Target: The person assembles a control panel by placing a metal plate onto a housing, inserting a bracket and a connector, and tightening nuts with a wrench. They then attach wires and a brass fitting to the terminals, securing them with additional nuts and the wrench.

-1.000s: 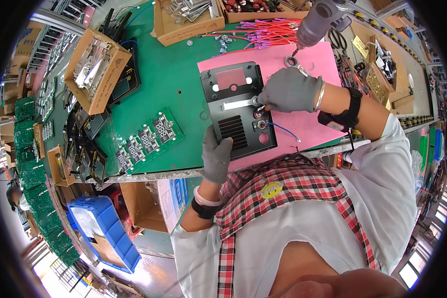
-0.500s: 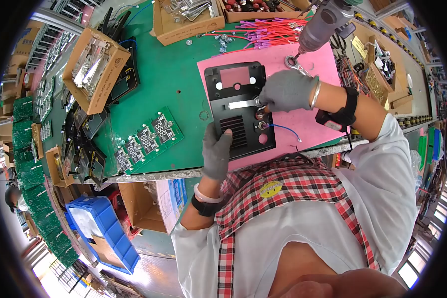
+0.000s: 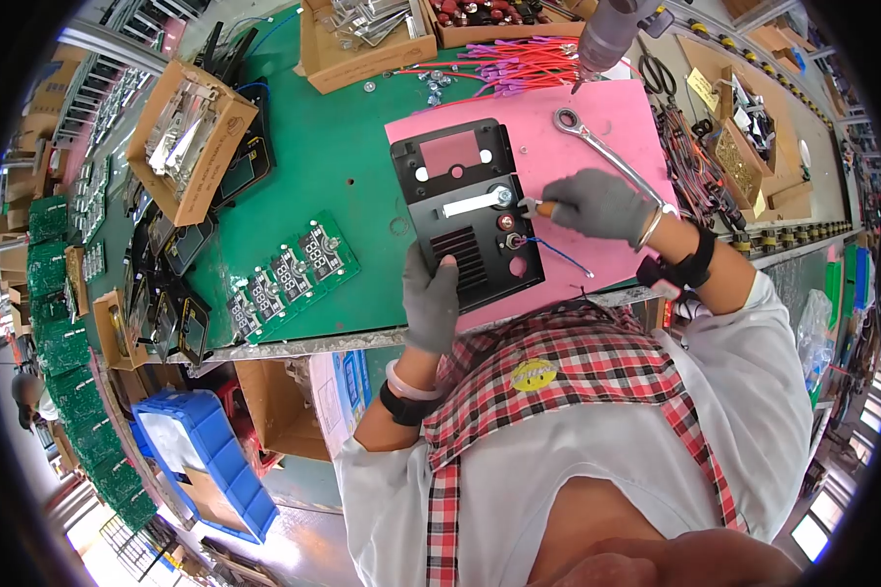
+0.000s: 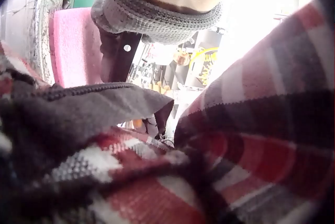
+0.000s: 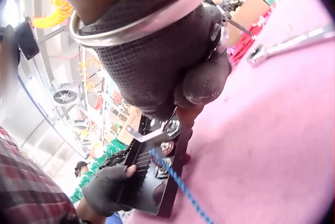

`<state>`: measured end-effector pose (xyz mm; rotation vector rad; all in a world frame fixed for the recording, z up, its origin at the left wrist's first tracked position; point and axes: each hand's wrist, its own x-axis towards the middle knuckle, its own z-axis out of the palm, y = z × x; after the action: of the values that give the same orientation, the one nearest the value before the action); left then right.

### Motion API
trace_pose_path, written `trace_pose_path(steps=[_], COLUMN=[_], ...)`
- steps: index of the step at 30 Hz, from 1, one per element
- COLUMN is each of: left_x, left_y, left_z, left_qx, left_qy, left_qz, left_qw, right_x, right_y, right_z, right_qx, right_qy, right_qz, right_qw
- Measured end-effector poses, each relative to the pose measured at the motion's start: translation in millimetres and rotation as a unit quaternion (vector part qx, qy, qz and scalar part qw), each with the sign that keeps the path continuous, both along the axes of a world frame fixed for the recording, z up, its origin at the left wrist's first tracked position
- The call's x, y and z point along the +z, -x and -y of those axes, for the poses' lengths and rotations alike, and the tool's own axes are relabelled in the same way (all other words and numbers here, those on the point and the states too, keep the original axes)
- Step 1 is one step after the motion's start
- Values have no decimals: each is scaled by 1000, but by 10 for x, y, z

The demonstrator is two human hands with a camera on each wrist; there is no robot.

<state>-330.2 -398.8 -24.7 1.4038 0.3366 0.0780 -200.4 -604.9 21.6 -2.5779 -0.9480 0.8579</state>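
Note:
A black metal panel (image 3: pixel 431 210) with slots and round holes lies on the pink mat. My gloved left hand (image 3: pixel 431 298) grips its near left edge, thumb over the top. The gloved right hand (image 3: pixel 597 205) is just off the panel's right edge. It holds a small open-end wrench (image 3: pixel 529 207), whose forked tip points at the panel. A flat silver strip (image 3: pixel 470 203) is fitted on a stud of the panel, with a red-ringed terminal (image 3: pixel 506 223) below it. From another fitting a blue wire (image 3: pixel 563 256) trails right. In the left wrist view, apron cloth covers much of the frame.
A ratchet wrench (image 3: pixel 612 157) lies on the pink mat (image 3: pixel 548 108) beyond my right hand. Above hangs a power screwdriver (image 3: pixel 607 39). Red wires (image 3: pixel 529 64), boxes of metal strips (image 3: pixel 372 59) and circuit boards (image 3: pixel 289 274) surround the work area.
My right hand has drawn back to the right from the panel's stud, uncovering the small wrench's tip and the ratchet wrench's handle. The left hand stays on the panel.

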Motion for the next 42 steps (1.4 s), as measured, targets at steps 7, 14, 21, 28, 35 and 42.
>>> trace_pose_path(steps=[7, 14, 21, 28, 35, 42], left_x=[87, 57, -7, -76, 79, 128], left_y=[-24, -50, -21, 4, -28, -59], left_z=[4, -20, 30, 95, 44, 41], left_qx=[-5, -24, 5, 31, -10, -2], left_qy=[-9, 45, -6, 11, 36, 78], left_qz=[11, -6, 8, 35, 6, 0], left_qw=[1000, 999, 1000, 999, 999, 997], right_x=[74, 244, -67, 17, 51, -3], right_y=[-264, -292, -90, 192, -224, -362], right_z=[-180, -382, -162, -150, -93, -247], right_qx=[196, 199, 8, -222, 130, 200], right_qy=[26, 149, 31, -22, 42, 88], right_qz=[117, 84, -73, -217, 73, 75], right_qw=[973, 965, 997, 950, 988, 973])
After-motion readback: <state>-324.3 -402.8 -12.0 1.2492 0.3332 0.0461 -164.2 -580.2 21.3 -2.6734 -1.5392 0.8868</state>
